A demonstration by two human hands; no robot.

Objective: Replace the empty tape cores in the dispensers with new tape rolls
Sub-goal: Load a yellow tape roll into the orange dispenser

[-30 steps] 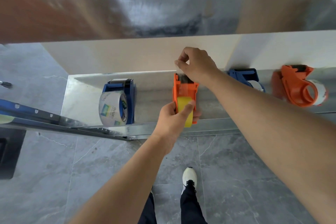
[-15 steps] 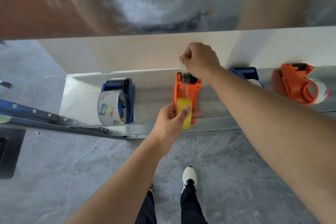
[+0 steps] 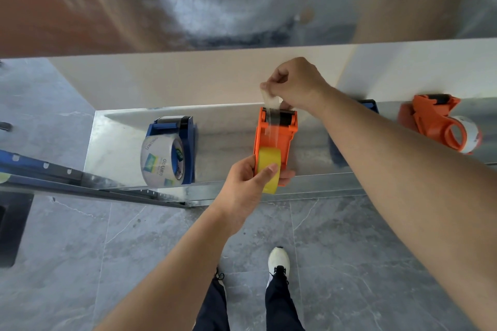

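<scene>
The left hand (image 3: 247, 183) grips the yellow tape roll (image 3: 269, 161) in the orange dispenser (image 3: 285, 137) on the shelf (image 3: 121, 142). At its 12 o'clock, the right hand (image 3: 298, 83) pinches the tape end (image 3: 269, 101), now drawn higher above the roller than before.

The shelf (image 3: 115, 148) is bright sheet metal — smooth and mirror-like, throwing reflections. The orange dispenser (image 3: 275, 134) and the blue dispenser (image 3: 190, 148) are hard moulded plastic with a dull sheen. The yellow tape roll (image 3: 269, 161) looks slick and glossy; the tape strip (image 3: 269, 101) is thin clear film. The floor tiles (image 3: 80, 250) are grey, veined and stone-like — matt.
</scene>
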